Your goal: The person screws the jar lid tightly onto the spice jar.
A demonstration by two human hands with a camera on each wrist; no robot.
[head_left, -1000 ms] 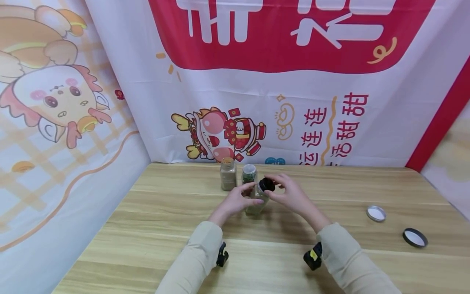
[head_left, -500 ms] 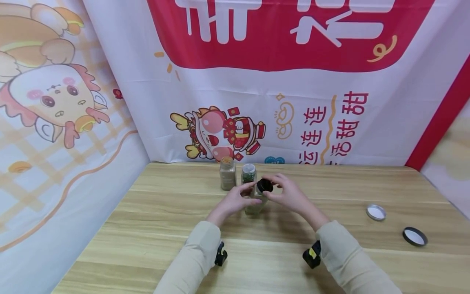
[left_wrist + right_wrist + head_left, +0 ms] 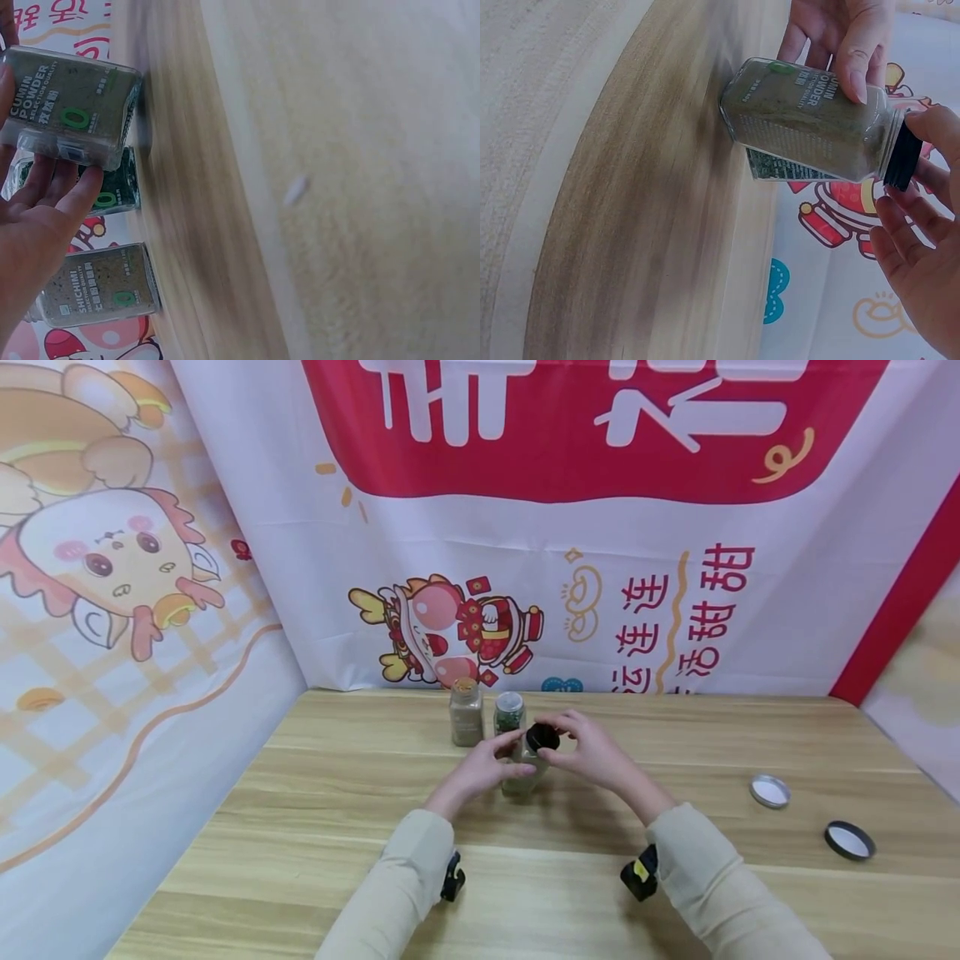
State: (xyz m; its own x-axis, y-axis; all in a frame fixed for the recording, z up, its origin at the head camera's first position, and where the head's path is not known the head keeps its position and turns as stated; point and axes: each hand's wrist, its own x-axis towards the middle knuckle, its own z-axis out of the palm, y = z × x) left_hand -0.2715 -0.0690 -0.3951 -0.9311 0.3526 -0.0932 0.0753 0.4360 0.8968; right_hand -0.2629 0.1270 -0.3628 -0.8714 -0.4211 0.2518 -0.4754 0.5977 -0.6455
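A glass spice jar [image 3: 810, 120] labelled cumin powder stands slightly tilted at mid-table, filled with greenish-brown powder. My left hand [image 3: 483, 768] grips its body, thumb on the near side and fingers behind. At its top is a black lid [image 3: 904, 157], pinched between the thumb and fingers of my right hand [image 3: 588, 752]. Right behind it stands a jar of green flakes [image 3: 510, 718], partly hidden by the cumin jar. To the left, a shichimi jar [image 3: 97, 289] of brownish powder stands with its orange-tinged mouth uncovered.
On the right of the wooden table [image 3: 337, 877] lie a silver lid [image 3: 770, 792] and a dark-rimmed lid [image 3: 850, 841], white insides up. A printed cloth [image 3: 450, 527] hangs at the table's back edge. Another cloth [image 3: 90, 752] covers the left side.
The black lid and my right fingertips have shifted very slightly left. Both hands keep the same hold on the cumin jar, and the other jars and lids stay put.
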